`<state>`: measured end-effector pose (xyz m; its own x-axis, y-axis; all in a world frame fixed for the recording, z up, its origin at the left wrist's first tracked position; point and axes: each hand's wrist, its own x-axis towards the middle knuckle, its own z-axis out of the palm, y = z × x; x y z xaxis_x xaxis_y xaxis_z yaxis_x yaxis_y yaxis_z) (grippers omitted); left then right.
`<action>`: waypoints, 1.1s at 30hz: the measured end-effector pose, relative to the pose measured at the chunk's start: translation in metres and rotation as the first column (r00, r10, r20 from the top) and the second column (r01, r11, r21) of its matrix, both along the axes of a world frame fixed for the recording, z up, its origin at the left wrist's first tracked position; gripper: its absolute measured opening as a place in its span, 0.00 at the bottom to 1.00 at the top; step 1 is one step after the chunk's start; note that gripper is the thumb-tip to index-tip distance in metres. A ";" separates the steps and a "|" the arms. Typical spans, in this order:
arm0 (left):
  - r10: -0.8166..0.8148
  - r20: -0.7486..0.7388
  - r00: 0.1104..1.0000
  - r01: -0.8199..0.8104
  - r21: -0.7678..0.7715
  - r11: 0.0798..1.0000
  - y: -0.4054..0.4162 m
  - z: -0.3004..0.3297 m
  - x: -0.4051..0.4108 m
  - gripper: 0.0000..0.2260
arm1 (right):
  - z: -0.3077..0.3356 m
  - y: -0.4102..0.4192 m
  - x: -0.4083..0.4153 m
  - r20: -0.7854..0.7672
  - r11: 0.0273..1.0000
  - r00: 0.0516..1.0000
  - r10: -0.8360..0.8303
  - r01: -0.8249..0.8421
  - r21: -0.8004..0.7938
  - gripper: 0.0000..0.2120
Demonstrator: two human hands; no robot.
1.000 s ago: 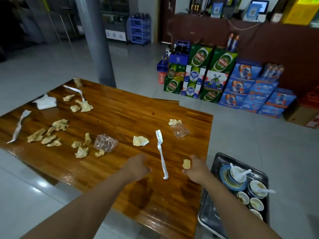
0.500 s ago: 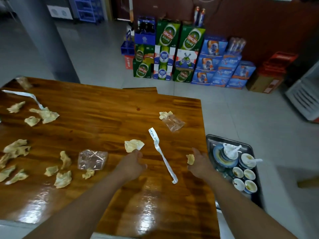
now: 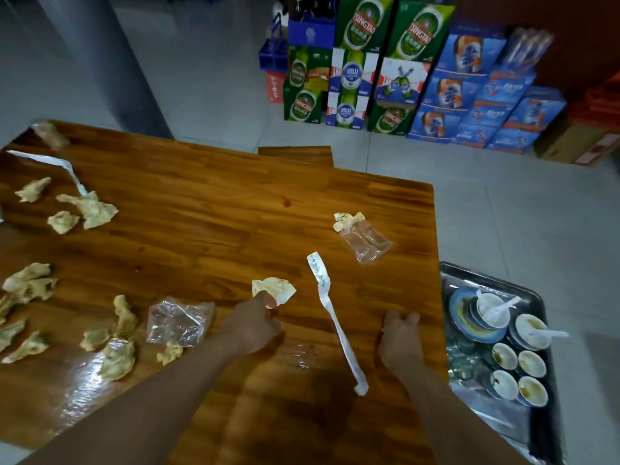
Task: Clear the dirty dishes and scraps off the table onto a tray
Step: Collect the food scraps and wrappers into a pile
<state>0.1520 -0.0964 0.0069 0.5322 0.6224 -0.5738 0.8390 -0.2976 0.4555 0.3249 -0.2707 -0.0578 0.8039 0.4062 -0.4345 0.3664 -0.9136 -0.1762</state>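
The left hand pinches the near edge of a crumpled, yellowish napkin lying on the wooden table. Just right of that pinch lies a long twisted white paper strip with faint, unreadable print. Right of the strip, the right hand rests with fingers loosely curled; I cannot tell whether it holds anything. Further right is a metal tray of stained bowls and spoons. Beyond stand green cartons reading TSINGTAO.
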 end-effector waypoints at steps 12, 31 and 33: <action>-0.031 0.085 0.996 0.020 0.135 0.991 0.054 0.014 -0.034 0.19 | 0.027 0.127 -0.068 0.021 0.915 0.953 0.302 -0.296 0.275 0.21; 0.006 0.132 0.991 -0.040 0.260 0.965 0.124 0.003 -0.145 0.18 | 0.022 0.189 -0.146 0.026 0.929 0.954 0.299 -0.297 0.220 0.21; -0.002 0.147 0.989 -0.036 0.254 0.967 0.129 0.005 -0.156 0.18 | 0.033 0.194 -0.155 0.019 0.914 0.945 0.326 -0.321 0.248 0.21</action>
<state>-0.0042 0.0321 0.0114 0.5856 0.7480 -0.3124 0.7759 -0.4057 0.4830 0.1697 -0.0772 -0.0246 0.6019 0.7380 -0.3050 0.6279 -0.6734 -0.3902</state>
